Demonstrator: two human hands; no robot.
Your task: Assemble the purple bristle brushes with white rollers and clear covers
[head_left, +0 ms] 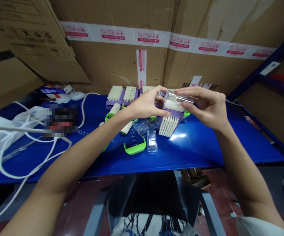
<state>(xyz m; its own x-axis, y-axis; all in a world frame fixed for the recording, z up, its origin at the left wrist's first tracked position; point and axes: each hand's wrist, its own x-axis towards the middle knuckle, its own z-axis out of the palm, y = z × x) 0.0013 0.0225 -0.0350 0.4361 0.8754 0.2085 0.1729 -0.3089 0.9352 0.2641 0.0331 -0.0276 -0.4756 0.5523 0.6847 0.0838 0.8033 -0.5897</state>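
Note:
Over the table's middle, my left hand grips a purple brush by its upper part, thumb in front and fingers behind. Its off-white bristles point down and toward me. My right hand pinches a clear plastic cover between thumb and fingers, at the brush's top. A white block shows under or behind this cover; whether the two are joined I cannot tell. Below lie another clear plastic piece and a bright green handle-shaped part. White rollers with green frames lie left of the brush, partly behind my left forearm.
Several purple-based brushes stand along the back of the blue table, against a cardboard wall. White cables loop across the left side near a pixelated dark object. A blue metal post rises at right.

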